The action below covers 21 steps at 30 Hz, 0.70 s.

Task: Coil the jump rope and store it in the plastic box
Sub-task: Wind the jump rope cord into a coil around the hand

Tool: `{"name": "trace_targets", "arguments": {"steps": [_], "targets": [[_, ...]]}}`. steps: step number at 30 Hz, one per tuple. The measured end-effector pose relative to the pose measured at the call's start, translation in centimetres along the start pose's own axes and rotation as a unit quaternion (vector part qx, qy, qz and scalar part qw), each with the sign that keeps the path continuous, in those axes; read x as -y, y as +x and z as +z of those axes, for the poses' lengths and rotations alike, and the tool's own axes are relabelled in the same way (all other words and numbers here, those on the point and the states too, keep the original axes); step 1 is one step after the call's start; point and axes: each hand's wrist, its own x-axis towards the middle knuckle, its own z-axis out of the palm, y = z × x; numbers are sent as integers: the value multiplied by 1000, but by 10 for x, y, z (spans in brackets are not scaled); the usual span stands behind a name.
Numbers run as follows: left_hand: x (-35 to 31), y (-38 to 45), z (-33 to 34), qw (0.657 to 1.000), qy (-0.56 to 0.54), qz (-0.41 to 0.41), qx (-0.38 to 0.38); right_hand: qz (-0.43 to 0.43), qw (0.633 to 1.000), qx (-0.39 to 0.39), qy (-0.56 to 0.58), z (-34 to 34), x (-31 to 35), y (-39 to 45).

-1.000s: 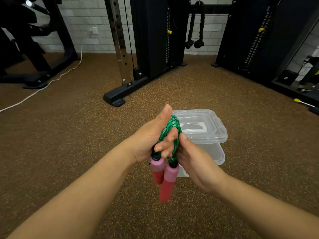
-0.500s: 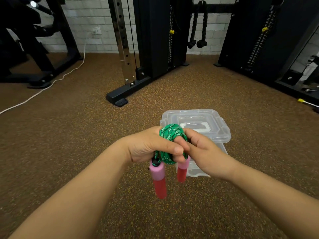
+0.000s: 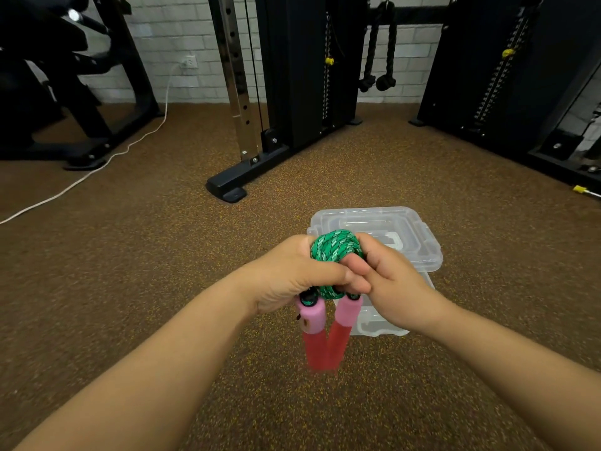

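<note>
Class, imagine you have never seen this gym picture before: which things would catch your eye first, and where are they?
The bright green rope stands out first, bunched in a coil at the centre between the left hand and right hand, which both grip it. Its two pink handles hang below the hands. Just behind sits a clear plastic box on the brown floor, lid on.

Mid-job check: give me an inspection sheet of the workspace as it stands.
Surface: brown speckled floor.
Job's things: green jump rope coiled in a bundle, its pink handles hanging below; plastic box on the floor behind, lid on.
Clutter: nothing seen.
Grippers: left hand and right hand both grip the coil.
Cables: white cord runs from the wall socket across the floor.
Surroundings: black gym machines, black rope attachment, white brick wall.
</note>
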Motion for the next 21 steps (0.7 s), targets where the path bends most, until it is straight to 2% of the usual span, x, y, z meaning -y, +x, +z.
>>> {"name": "trace_targets", "arguments": {"steps": [2, 4, 6, 11, 16, 19, 21], "targets": [[-2, 0, 1, 1000, 12, -3, -11, -39, 997, 15, -69, -9, -2, 0], [-5, -1, 4, 996, 84, 2, -19, -91, 976, 14, -197, -18, -3, 1], [-7, -1, 9, 991, 136, 12, -10, -119, 960, 8, -253, -23, -4, 1], [-5, 5, 10, 992, 122, 11, -28, -138, 963, -3, -232, -22, -5, 3], [1, 11, 7, 995, 10, -2, -102, -69, 977, 6, -200, -18, -10, 2], [4, 16, 0, 981, 54, 24, -184, -42, 983, -7, -179, -19, -8, 3], [7, 17, -1, 974, 104, 34, -197, -28, 984, -18, -177, -16, -8, 3]]}}
